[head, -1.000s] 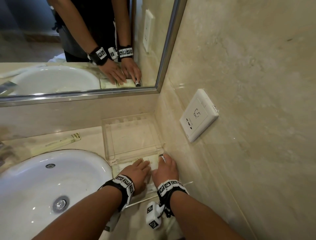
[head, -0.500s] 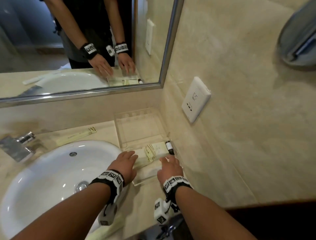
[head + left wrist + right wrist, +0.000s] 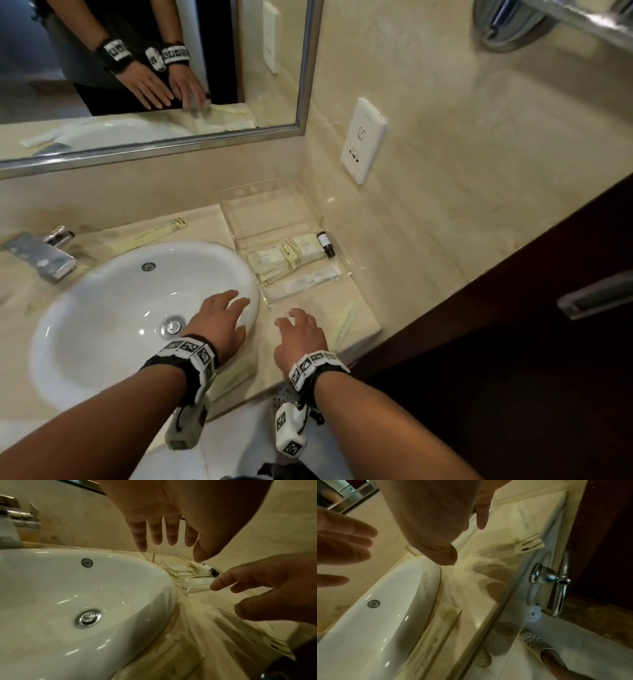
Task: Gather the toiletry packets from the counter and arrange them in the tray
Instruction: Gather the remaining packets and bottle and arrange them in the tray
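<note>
A clear acrylic tray (image 3: 270, 205) stands in the counter's back right corner. Its near half holds several cream toiletry packets (image 3: 291, 257) and a small black-capped bottle (image 3: 325, 244). My left hand (image 3: 222, 315) hovers over the sink's right rim with fingers spread and holds nothing. Just short of the tray, my right hand (image 3: 298, 325) hangs over the counter, also empty. Loose packets lie on the counter: one long packet behind the sink (image 3: 154, 234), one by the counter's right edge (image 3: 342, 322), one under my left wrist (image 3: 236, 377). The wrist views show both palms bare: left hand (image 3: 164, 534), right hand (image 3: 436, 527).
A white oval sink (image 3: 102, 308) fills the left of the counter, with a chrome tap (image 3: 41, 253) behind it. A mirror (image 3: 154, 68) runs along the back wall. A white socket plate (image 3: 363, 140) is on the right wall. A dark wooden door (image 3: 513, 342) stands at the right.
Both hands have drawn back out of the tray toward the counter's front edge, leaving the packets and bottle in it. The left hand has moved over the sink rim.
</note>
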The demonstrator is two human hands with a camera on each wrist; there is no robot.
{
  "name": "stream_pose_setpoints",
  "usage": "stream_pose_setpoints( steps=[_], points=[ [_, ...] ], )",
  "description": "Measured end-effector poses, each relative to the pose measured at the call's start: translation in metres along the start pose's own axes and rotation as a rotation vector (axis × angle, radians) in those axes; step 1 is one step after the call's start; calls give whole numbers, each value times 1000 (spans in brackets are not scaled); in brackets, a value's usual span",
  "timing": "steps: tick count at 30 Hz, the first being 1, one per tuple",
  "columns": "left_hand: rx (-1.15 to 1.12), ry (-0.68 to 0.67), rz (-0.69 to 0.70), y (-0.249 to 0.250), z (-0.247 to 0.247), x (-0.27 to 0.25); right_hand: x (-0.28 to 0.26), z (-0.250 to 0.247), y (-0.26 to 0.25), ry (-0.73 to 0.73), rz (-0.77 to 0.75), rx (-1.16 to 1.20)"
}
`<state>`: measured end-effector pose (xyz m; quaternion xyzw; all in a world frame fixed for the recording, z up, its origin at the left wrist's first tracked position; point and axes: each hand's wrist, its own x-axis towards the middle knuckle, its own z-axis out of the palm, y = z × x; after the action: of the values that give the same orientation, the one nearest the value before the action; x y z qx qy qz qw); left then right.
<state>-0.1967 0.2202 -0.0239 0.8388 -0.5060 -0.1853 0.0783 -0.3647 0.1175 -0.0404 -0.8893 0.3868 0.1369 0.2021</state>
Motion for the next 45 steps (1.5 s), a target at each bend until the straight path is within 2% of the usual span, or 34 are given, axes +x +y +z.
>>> stream_pose_setpoints(
  steps=[6,8,12,20,28,33,38,45],
  points=[
    [-28,-1,-33,-7,-3,-28,-12,3,36,13,129,-9],
    [-54,11,-55,-14,-7,-39,-11,4,41,33,128,-41],
    [-98,42,-165,-48,-17,-68,-4,12,16,24,30,-90],
    [-96,44,-493,-149,-24,-155,-2,54,-87,-14,-278,-203],
    [-70,-21,-735,-209,-4,-239,-5,82,-98,-84,-412,-380],
    [-53,-94,-688,-203,14,-244,-6,89,-95,-73,-447,-437],
    [-11,-95,-574,-185,30,-227,-5,90,-95,-75,-425,-421],
    [27,-132,-514,-172,38,-209,-5,88,-97,-81,-409,-389]
  ],
)
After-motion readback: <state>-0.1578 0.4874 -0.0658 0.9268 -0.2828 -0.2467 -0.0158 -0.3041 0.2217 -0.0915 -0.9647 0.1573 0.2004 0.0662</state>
